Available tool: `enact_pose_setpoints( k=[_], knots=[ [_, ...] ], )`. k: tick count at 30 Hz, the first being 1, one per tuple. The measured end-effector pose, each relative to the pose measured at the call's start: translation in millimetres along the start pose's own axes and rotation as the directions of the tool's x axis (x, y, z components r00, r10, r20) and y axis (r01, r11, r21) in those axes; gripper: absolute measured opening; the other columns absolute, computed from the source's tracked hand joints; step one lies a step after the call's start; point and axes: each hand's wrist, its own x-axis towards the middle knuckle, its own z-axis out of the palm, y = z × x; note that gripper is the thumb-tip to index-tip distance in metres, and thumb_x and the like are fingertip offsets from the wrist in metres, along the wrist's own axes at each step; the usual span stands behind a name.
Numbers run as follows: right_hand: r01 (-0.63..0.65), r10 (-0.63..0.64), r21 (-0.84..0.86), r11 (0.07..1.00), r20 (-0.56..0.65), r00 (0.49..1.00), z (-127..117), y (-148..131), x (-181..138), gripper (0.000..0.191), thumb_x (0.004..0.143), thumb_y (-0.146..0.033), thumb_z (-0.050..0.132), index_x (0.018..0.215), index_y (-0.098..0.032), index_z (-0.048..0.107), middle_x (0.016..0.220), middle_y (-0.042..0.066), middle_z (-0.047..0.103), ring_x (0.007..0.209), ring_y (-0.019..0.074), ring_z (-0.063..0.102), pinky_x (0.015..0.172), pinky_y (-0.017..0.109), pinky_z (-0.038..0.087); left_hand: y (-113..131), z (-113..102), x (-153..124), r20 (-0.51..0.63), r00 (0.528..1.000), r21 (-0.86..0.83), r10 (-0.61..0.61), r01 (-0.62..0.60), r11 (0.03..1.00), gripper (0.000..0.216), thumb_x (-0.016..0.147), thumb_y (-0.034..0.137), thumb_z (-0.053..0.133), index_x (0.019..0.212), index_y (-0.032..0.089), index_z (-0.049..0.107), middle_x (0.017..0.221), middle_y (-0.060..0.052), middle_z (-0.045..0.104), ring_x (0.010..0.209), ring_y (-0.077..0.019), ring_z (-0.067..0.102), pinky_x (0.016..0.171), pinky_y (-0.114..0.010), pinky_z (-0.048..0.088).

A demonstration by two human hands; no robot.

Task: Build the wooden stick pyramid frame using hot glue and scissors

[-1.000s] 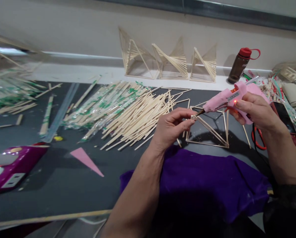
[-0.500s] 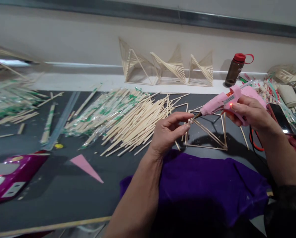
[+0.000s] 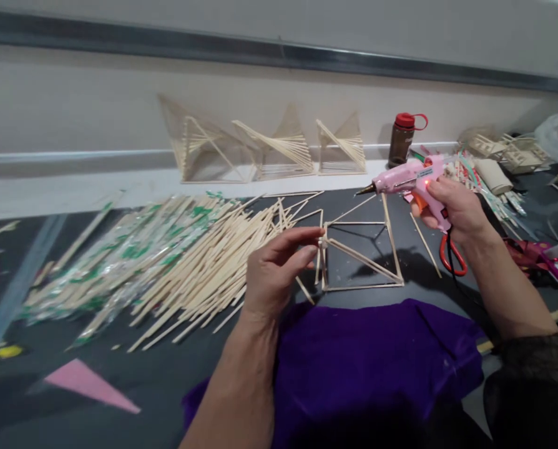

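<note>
grip of the left hand point(image 3: 272, 268): forefinger at the upper left corner of the stick frame point(image 3: 363, 287), thumb just beside it, so whether it pinches the wood cannot be told. the right hand point(image 3: 454, 202), to the right of the frame, is clenched around a pink glue gun point(image 3: 407, 178).

from the left, taking the frame as the mark: well left of it on the dark tabletop point(image 3: 166, 374) lie a clear ruler point(image 3: 24, 280) and a pink triangle point(image 3: 92, 386). nearer come wrapped sticks point(image 3: 138, 249), then a heap of bare sticks point(image 3: 204, 274) reaching almost to the frame's left side. behind the frame, against the wall, stand three stick models point(image 3: 283, 149). purple cloth point(image 3: 372, 355) spreads on its near side. the gun's nozzle hangs above the frame, apart from it, with a light glowing on the gun. behind and to the right stands a bottle point(image 3: 401, 143); just right are a loose stick point(image 3: 426, 246) and red-handled scissors point(image 3: 444, 257).

as for progress, the frame looks only outlined: base bars, uprights and slanting sticks appear joined. beside the three models, what seems left is their close-set fan of sticks, not yet on this one.
</note>
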Motion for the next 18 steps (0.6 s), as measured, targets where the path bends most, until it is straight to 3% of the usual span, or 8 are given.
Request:
enact_pose_setpoints(
  k=[4, 8, 11, 18],
  knots=[
    [-0.068, 0.068, 0.001, 0.998, -0.008, 0.998, -5, 3, -8, 0.038, 0.078, -0.052, 0.07, 0.082, -0.016, 0.061, 0.067, 0.003, 0.068, 0.039, 0.0068, 0.047, 0.034, 0.022, 0.024, 1, 4, -1, -0.007, 0.999, -0.006, 0.032, -0.032, 0.999, 0.028, 0.069, 0.035, 0.081, 0.094, 0.024, 0.081, 0.098, -0.006, 0.078, 0.086, -0.0214, 0.071, 0.057, -0.025, 0.056],
    [-0.109, 0.108, 0.025, 0.994, 0.029, 0.994, 6, 8, -9, 0.038, 0.077, -0.051, 0.073, 0.08, -0.016, 0.059, 0.065, 0.003, 0.068, 0.038, 0.0068, 0.048, 0.033, 0.021, 0.024, 0, 5, -2, 0.037, 0.997, 0.043, 0.074, -0.075, 0.996, 0.037, 0.067, 0.035, 0.084, 0.103, 0.028, 0.079, 0.115, -0.007, 0.075, 0.101, -0.0247, 0.069, 0.079, -0.034, 0.059],
    [-0.119, 0.117, 0.031, 0.992, 0.064, 0.991, 16, 14, -9, 0.037, 0.078, -0.05, 0.073, 0.078, -0.015, 0.058, 0.065, 0.003, 0.068, 0.039, 0.0055, 0.048, 0.034, 0.021, 0.026, 0, 6, -3, 0.029, 0.994, 0.093, 0.106, -0.109, 0.99, 0.034, 0.071, 0.037, 0.081, 0.104, 0.028, 0.079, 0.115, -0.007, 0.075, 0.11, -0.0268, 0.068, 0.091, -0.039, 0.057],
    [-0.139, 0.129, 0.104, 0.985, 0.1, 0.987, 23, 28, -8, 0.039, 0.081, -0.052, 0.073, 0.083, -0.016, 0.057, 0.066, 0.001, 0.067, 0.04, 0.0049, 0.049, 0.035, 0.02, 0.025, 4, 11, -6, 0.012, 0.987, 0.132, 0.158, -0.158, 0.978, 0.024, 0.074, 0.037, 0.078, 0.095, 0.025, 0.079, 0.105, -0.005, 0.077, 0.103, -0.0235, 0.07, 0.092, -0.038, 0.056]
  ],
)
